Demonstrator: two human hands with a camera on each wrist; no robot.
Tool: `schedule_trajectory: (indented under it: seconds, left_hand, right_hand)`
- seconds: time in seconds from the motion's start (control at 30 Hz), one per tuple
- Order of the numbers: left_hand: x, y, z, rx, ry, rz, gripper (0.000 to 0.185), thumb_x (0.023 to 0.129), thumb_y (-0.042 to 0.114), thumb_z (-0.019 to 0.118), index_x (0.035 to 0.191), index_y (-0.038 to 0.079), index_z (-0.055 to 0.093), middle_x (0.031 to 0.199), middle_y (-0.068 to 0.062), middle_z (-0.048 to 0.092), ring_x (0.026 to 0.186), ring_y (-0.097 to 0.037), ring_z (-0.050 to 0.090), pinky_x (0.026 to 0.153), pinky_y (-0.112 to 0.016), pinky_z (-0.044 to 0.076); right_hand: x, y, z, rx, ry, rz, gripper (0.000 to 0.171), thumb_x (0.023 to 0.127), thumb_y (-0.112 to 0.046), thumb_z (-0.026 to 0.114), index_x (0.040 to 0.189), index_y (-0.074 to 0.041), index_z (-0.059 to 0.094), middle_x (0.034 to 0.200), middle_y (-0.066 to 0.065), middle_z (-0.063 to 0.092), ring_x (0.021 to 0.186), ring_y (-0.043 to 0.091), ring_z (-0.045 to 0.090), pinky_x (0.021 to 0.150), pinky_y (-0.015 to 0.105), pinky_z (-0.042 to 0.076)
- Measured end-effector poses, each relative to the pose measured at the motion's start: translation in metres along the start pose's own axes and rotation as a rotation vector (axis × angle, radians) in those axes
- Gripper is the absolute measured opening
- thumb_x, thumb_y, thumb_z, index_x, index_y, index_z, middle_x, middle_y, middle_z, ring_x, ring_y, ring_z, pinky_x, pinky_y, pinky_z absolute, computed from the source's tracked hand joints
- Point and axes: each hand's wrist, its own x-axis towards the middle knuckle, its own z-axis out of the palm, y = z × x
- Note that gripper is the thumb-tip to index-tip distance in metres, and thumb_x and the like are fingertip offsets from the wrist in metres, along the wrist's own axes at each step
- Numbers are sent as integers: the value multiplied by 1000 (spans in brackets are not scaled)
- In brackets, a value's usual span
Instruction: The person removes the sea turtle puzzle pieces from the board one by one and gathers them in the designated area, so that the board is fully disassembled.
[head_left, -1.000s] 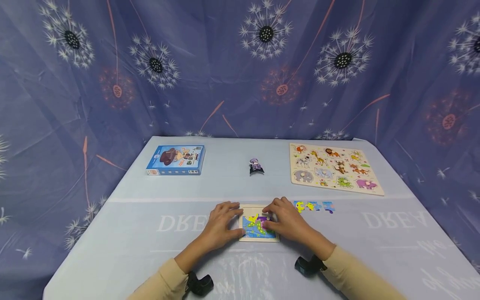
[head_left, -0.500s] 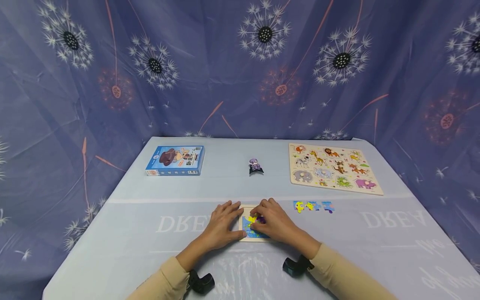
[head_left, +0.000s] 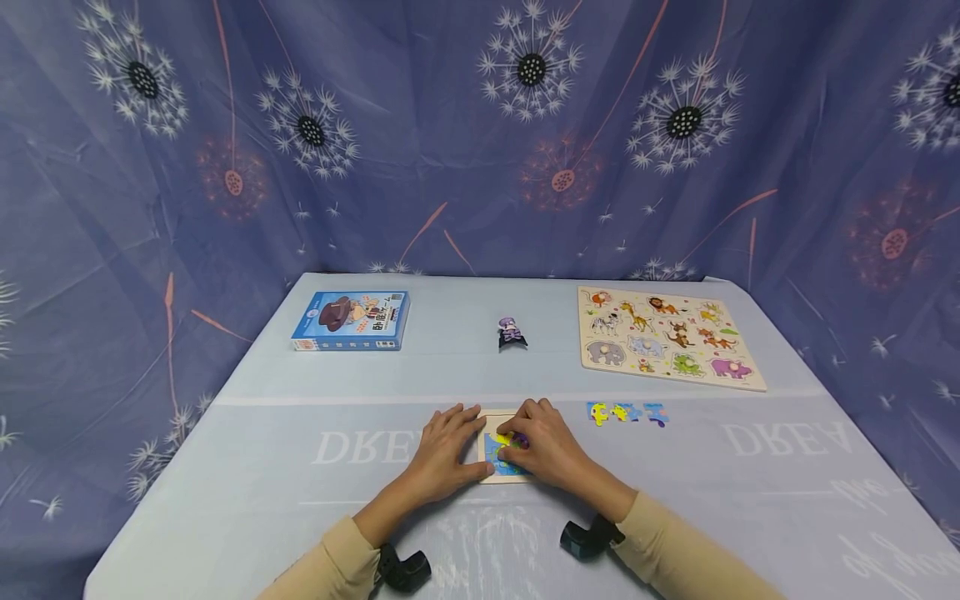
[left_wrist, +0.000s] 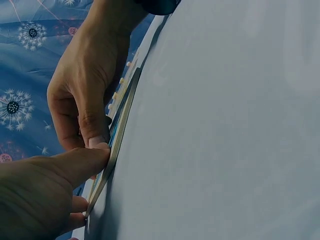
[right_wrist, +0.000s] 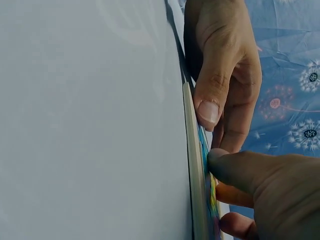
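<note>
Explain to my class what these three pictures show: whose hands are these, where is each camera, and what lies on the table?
No machine is at work here: a person in beige sleeves uses two bare hands. The wide picture comes from a camera worn on the head, looking down at the table. The two close-ups come from cameras strapped to the wrists, so they see the work sideways and very near.

In the middle lies a small puzzle board. The left hand rests on its left edge, thumb pressed to the rim. The right hand lies over the pieces and presses on them with its fingers and thumb.

Further off lie some loose puzzle pieces, a blue box, a small dark figure and a wooden animal puzzle.
</note>
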Motion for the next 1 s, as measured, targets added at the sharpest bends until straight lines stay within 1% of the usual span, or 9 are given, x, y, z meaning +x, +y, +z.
schedule_trajectory:
  seconds: [0.13, 0.3, 0.67, 0.83, 1.0]
  left_hand:
    - [-1, 0, 0, -4, 0, 2, 65, 79, 35, 72, 133, 4, 52, 144, -14, 45, 139, -39, 31, 111, -62, 16]
    - [-1, 0, 0, -10, -3, 0, 65, 79, 35, 72, 133, 4, 52, 144, -14, 44, 139, -39, 30, 111, -62, 15]
    - [-1, 0, 0, -6, 11, 16, 65, 78, 34, 72, 132, 3, 53, 143, -15, 46, 138, -40, 32, 110, -63, 16]
    - [-1, 0, 0, -7, 12, 17, 66, 78, 35, 72, 132, 3, 53, 143, -15, 46, 138, -40, 32, 110, -63, 16]
    - [-1, 0, 0, -11, 11, 14, 66, 78, 35, 72, 132, 3, 53, 143, -14, 46, 138, -40, 31, 110, -63, 16]
  right_hand:
    - [-1, -1, 1, 27, 8, 21, 28, 72, -31, 79, 96, -18, 74, 88, -6, 55, 79, 8, 37, 72, 26, 33]
    - [-1, -1, 3, 63, 19, 25, 26, 70, -27, 80, 94, -18, 73, 88, -4, 55, 78, 8, 36, 71, 27, 32]
    - [-1, 0, 4, 145, 12, 74, 25, 69, -23, 81, 90, -21, 68, 84, -4, 54, 78, 9, 35, 74, 29, 30]
    - [-1, 0, 5, 160, 20, 72, 26, 69, -21, 81, 91, -23, 66, 84, -4, 54, 79, 8, 36, 76, 30, 30]
    - [-2, 1, 6, 181, 43, 49, 27, 69, -19, 80, 93, -22, 67, 86, -5, 57, 81, 9, 38, 78, 32, 31]
